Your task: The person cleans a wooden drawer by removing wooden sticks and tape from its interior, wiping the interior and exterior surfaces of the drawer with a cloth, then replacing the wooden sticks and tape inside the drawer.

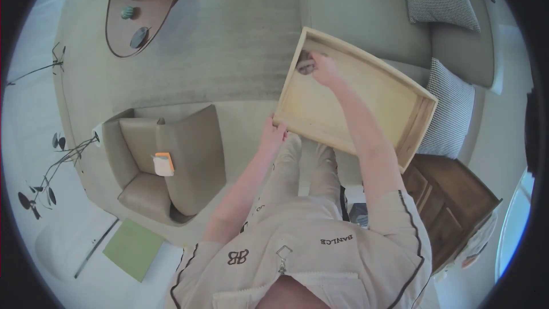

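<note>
A pale wooden drawer (pixel 349 100) is tilted in front of me, its open side facing up. My left hand (pixel 274 136) is closed around its near left corner. Reaching over the near side, my right hand (pixel 323 70) is inside the drawer by the far left corner. Its fingers are closed on a small grey crumpled cloth (pixel 306 66), pressed against the inner left wall. Part of the cloth is hidden by the fingers. The rest of the drawer's bottom shows bare wood.
A grey sofa (pixel 366 6) with checked cushions (pixel 452 109) stands beyond the drawer. To the right is a dark wooden cabinet (pixel 452 200). A beige armchair (pixel 191 157) with an orange-and-white item (pixel 163 164) stands left. Farther off is an oval coffee table (pixel 134 28).
</note>
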### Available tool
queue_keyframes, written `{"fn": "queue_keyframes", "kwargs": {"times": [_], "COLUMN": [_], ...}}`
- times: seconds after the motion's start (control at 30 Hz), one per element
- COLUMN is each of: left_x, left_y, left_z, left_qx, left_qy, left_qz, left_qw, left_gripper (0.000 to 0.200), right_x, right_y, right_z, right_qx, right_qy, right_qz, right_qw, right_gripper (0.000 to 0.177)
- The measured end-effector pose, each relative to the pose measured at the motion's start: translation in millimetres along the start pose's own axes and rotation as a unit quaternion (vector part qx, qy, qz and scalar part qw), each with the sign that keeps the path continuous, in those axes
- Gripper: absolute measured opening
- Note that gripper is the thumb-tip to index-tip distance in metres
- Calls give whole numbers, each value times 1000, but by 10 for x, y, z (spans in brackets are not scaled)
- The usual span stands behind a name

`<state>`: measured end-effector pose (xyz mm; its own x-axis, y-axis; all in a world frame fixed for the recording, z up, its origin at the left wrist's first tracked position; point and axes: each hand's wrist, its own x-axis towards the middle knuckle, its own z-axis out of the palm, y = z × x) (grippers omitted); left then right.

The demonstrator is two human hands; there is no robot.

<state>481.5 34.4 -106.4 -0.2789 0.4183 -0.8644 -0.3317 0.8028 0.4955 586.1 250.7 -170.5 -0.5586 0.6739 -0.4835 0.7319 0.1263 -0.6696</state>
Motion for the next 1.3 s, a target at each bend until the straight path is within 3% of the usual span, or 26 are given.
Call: {"fn": "queue_keyframes", "kwargs": {"times": [0.17,0.4,0.5,0.6,0.67,0.7,0.77,0.9,1.07,1.3], "left_x": [-41,-79,-54,-66,-106,-115,-117,-161,-214,-118], "left_y": [2,-64,-85,-83,-49,-30,9,-6,8,97], "left_z": [25,32,29,27,39,42,50,60,144,146], "left_qx": [-6,4,10,0,23,30,44,53,96,99], "left_qy": [5,7,13,23,47,49,68,78,85,97], "left_qz": [12,6,7,18,14,14,14,13,2,35], "left_qw": [1000,1000,1000,1000,999,998,997,995,992,990], "left_gripper": [38,36,44,40,30,27,28,25,18,16], "right_x": [-438,-774,-893,-1094,-1123,-1144,-1207,-1483,-2005,-1974], "right_y": [-255,-9,-51,-71,246,440,904,1592,1717,1841], "right_z": [42,727,490,29,-210,-329,-566,-937,-1307,-1154], "right_qx": [-26,-12,105,200,7,-43,-197,-328,-346,-255], "right_qy": [-92,-132,-200,-155,-37,-5,149,202,140,84], "right_qz": [-56,-111,19,49,17,12,-57,-78,152,309], "right_qw": [994,985,974,966,999,999,967,920,915,913], "right_gripper": [30,16,28,20,32,35,33,28,30,55]}}
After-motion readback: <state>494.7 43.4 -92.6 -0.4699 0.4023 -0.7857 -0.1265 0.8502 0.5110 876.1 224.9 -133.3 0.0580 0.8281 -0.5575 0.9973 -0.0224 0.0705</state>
